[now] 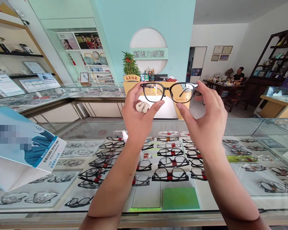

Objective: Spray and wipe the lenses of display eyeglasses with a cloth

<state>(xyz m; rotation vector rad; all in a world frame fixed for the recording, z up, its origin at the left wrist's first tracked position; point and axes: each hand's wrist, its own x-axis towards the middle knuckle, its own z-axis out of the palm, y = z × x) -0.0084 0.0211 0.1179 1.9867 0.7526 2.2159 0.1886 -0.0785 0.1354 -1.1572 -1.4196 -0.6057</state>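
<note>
Held up at eye height is a pair of black-rimmed eyeglasses, lenses level, with printed lettering low on the right lens. My left hand is closed on its left end, thumb beneath the lens and fingers at the upper corner. A crumpled whitish cloth is tucked in that same palm. My right hand pinches the other end between thumb and fingers. Below my arms stretches a glass display counter. Rows of eyeglasses lie inside it, some with red tags. A small white bottle shows beside my left forearm.
A cardboard advertising stand rests on the counter at left. A green box or pad lies near the front edge. Further glass cases run along the left. Behind are a reception desk with a plant and a seated person.
</note>
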